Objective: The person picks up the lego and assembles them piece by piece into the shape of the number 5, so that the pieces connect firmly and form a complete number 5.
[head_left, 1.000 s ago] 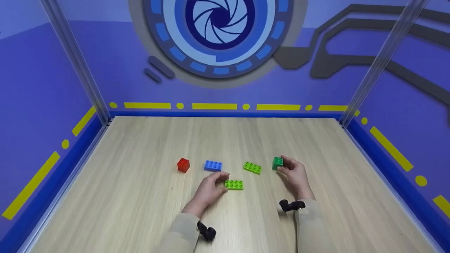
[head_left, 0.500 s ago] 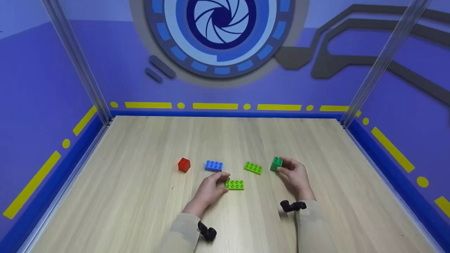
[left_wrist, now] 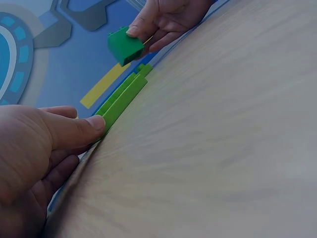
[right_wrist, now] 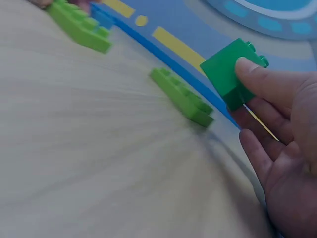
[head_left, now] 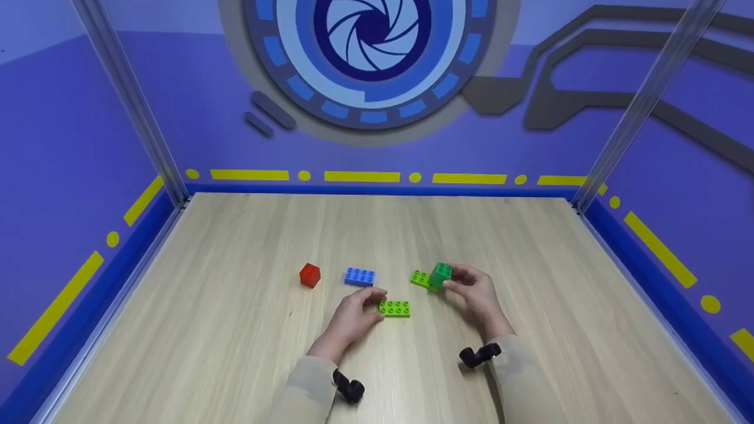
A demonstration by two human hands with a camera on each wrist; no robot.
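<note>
My right hand pinches a dark green square brick and holds it lifted and tilted just over the right end of a flat lime green brick. The right wrist view shows the dark green brick between thumb and fingers, above that lime brick. My left hand holds the left end of a second lime green brick lying on the table; in the left wrist view the thumb presses that brick's end.
A red cube and a blue brick lie left of the hands on the wooden table. Blue walls with yellow stripes and two clear corner posts enclose the table.
My right hand has carried the dark green brick left, from beside the far lime brick to over its right end. The left hand and the near lime brick have stayed put.
</note>
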